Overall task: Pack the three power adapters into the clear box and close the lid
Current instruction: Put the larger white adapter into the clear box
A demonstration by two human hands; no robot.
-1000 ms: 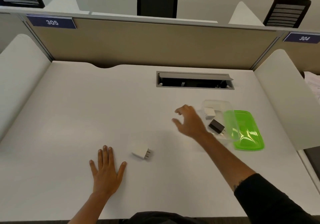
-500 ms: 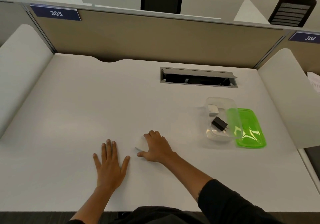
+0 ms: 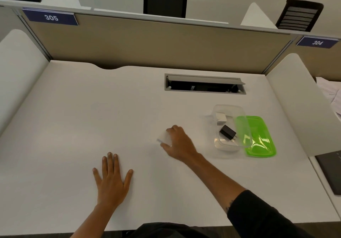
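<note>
My right hand (image 3: pixel 178 142) grips a white power adapter (image 3: pixel 163 138) above the middle of the desk, left of the clear box; the adapter is blurred. The clear box (image 3: pixel 220 144) stands open at the right. Inside it lie a small white adapter (image 3: pixel 221 117) at the far end and a black adapter (image 3: pixel 227 132) with its prongs pointing right. The green lid (image 3: pixel 261 138) lies on the desk against the box's right side. My left hand (image 3: pixel 111 178) rests flat on the desk, fingers spread, holding nothing.
A grey cable hatch (image 3: pixel 204 84) is set into the desk behind the box. White side panels (image 3: pixel 299 105) and a tan partition (image 3: pixel 156 42) bound the desk. A dark flat object (image 3: pixel 330 173) lies on the neighbouring desk at the right.
My right hand came back from the box, closed on the white adapter near my left hand, and has lifted it up and to the right. The left hand stayed flat.
</note>
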